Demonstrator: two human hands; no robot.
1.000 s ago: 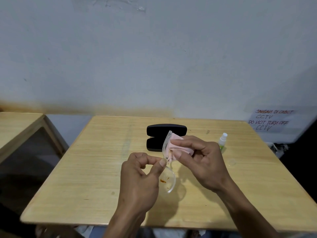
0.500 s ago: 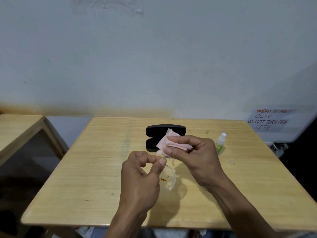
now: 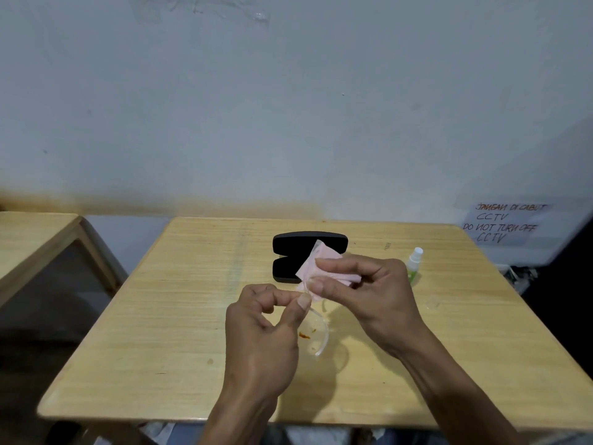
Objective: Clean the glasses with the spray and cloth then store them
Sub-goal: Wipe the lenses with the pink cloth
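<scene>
Pink cloth (image 3: 324, 268) pinched by right hand (image 3: 362, 293); left hand (image 3: 263, 335) pinches clear glasses (image 3: 316, 332) mid-table.

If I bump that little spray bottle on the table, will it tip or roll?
The spray bottle stands upright, slim and tall on a narrow base, so a nudge near its white cap would probably tip it. Its rounded body would likely then roll on the smooth table.

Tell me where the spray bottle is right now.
In the head view, the spray bottle stands upright on the table, right of the black case, just behind the right hand.
</scene>
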